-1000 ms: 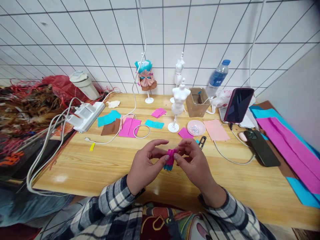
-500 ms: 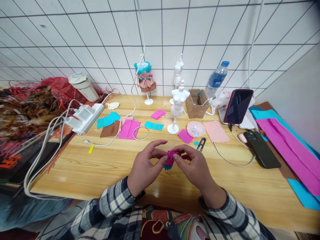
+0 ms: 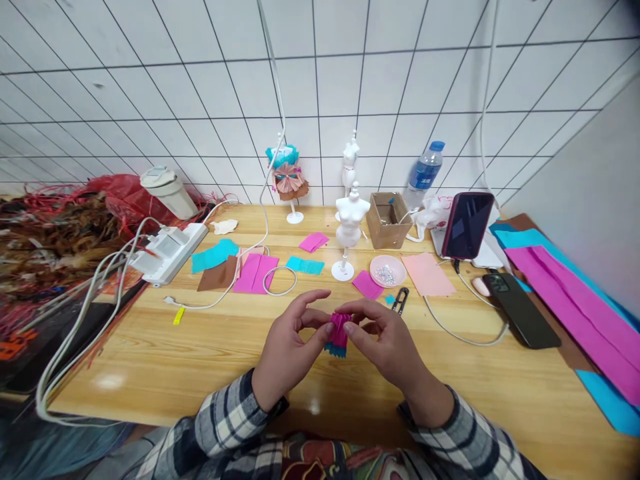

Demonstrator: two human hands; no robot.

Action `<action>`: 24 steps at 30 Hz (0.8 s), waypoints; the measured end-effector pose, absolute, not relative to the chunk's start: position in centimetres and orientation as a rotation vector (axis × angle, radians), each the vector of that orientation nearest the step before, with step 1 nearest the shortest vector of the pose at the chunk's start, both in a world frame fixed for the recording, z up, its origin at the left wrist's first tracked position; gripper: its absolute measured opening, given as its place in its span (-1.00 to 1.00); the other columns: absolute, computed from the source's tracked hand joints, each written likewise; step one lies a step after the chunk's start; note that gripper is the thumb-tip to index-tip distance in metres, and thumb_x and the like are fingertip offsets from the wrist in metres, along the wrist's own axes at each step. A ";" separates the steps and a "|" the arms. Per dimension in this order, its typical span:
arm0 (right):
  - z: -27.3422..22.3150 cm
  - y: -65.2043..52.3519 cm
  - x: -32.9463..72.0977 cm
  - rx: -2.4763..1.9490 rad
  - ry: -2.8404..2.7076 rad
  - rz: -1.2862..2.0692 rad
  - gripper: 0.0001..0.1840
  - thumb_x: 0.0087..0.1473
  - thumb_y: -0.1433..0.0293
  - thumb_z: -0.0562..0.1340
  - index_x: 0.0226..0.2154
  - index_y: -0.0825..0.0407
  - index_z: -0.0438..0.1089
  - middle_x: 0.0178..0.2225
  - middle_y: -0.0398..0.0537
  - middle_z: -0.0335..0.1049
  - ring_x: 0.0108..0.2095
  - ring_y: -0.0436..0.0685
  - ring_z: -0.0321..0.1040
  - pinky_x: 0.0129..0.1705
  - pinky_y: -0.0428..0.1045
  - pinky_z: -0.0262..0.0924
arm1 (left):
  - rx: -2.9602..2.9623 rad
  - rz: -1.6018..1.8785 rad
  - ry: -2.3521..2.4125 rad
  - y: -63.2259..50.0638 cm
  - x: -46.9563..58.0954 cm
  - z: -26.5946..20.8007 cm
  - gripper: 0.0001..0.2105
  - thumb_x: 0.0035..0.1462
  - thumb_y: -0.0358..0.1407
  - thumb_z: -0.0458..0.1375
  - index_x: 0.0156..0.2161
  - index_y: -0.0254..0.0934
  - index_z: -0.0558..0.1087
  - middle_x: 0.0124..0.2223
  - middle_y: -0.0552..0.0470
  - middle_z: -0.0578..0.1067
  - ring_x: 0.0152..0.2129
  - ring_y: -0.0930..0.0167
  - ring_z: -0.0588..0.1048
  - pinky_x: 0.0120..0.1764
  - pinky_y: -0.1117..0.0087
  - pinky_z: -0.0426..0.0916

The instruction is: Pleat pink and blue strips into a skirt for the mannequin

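Note:
Between my two hands is a small pleated piece of crepe paper [image 3: 339, 335], magenta above with a teal lower edge. My left hand [image 3: 291, 343] pinches its left side between thumb and fingers, with the index finger raised. On the other side, my right hand [image 3: 385, 341] grips it with thumb and index finger. The piece is held above the table's front part. Beyond it stands a white mini dress form [image 3: 351, 223]. Beside that are a pink dish of small beads [image 3: 388, 271], a magenta paper square [image 3: 367, 285] and a black safety pin [image 3: 400, 301].
A dressed mini form [image 3: 288, 175], a cardboard box [image 3: 389, 223] and a water bottle [image 3: 425, 172] stand by the tiled wall. Phones, cables and long paper strips [image 3: 575, 300] lie right. A power strip [image 3: 173, 253] and coloured paper pieces [image 3: 256, 272] are left.
The view has tilted up slightly. The pleated paper has turned so more of its magenta face and teal edge show; both hands still pinch it.

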State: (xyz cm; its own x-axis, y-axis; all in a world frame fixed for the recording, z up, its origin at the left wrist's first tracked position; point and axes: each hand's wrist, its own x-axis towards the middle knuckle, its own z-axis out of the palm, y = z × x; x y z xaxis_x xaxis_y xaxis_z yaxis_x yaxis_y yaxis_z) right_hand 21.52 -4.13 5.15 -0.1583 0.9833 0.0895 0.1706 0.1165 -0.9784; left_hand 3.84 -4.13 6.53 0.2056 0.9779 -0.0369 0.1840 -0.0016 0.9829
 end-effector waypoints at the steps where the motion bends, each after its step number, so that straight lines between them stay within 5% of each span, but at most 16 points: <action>1: 5.1 -4.1 21.4 -1.202 -1.502 1.137 -0.82 0.03 0.36 0.26 -0.26 -0.02 0.53 -0.31 -0.06 0.51 -0.37 0.04 0.38 -0.44 -0.09 0.31 | 1.431 0.943 1.189 -4.2 3.9 6.5 -0.56 0.16 -0.26 0.21 0.13 -0.25 0.27 -0.28 0.01 0.61 -0.32 0.37 0.60 -0.19 0.35 0.46; 17: 5.0 -4.0 21.6 -1.201 -1.362 1.286 -0.81 -0.02 0.23 0.34 -0.39 0.00 0.49 -0.45 -0.12 0.45 -0.46 0.01 0.32 -0.49 -0.09 0.21 | 1.571 0.934 1.193 -4.1 3.7 6.3 -0.56 0.19 -0.24 0.22 0.15 -0.19 0.28 -0.26 0.03 0.59 -0.28 0.39 0.57 -0.08 0.34 0.38; 24: 4.7 -3.9 21.7 -1.176 -1.282 1.400 -0.71 -0.04 0.14 0.38 -0.41 0.02 0.47 -0.47 -0.13 0.44 -0.49 -0.02 0.28 -0.50 -0.10 0.17 | 1.343 0.918 1.064 -4.1 3.9 6.3 -0.53 0.17 -0.22 0.23 0.15 -0.24 0.25 -0.30 0.03 0.57 -0.34 0.40 0.56 -0.24 0.39 0.43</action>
